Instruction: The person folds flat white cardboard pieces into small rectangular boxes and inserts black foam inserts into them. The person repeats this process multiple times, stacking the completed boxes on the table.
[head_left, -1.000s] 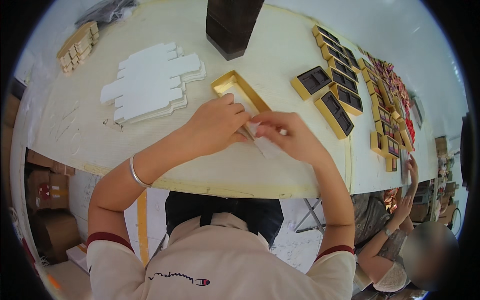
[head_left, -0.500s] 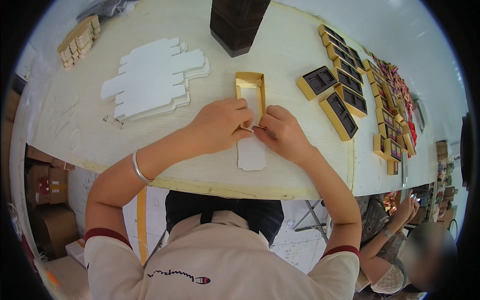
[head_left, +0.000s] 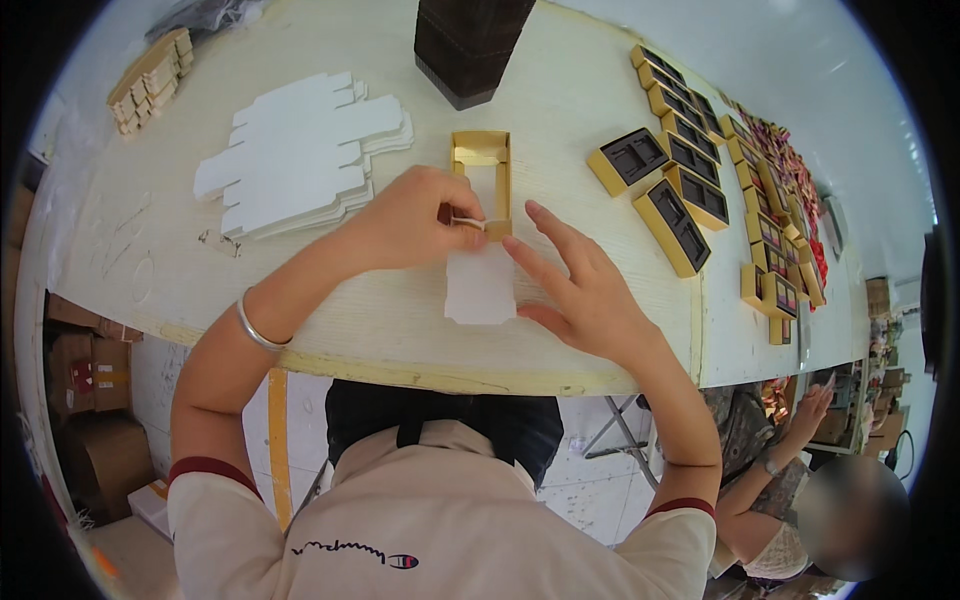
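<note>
A small gold cardboard box (head_left: 503, 172), open at the top, stands partly folded on the table in front of me. From its near end a white flap (head_left: 481, 290) lies flat toward me. My left hand (head_left: 425, 215) pinches the box's near end wall between thumb and fingers. Just to the right of the box, my right hand (head_left: 583, 290) is open, its fingers spread and holding nothing. Its fingertips are close to the near right corner and the flap; whether they touch is hard to tell.
A stack of white die-cut card blanks (head_left: 285, 150) lies to the left. A dark brown stack (head_left: 470, 50) stands at the back. Gold boxes with dark inserts (head_left: 672, 225) line the right, near filled ones (head_left: 775, 240). Another person (head_left: 770, 480) sits at the lower right.
My right hand has let go of the near end and spread its fingers. My left hand and the box have shifted slightly left and away from me.
</note>
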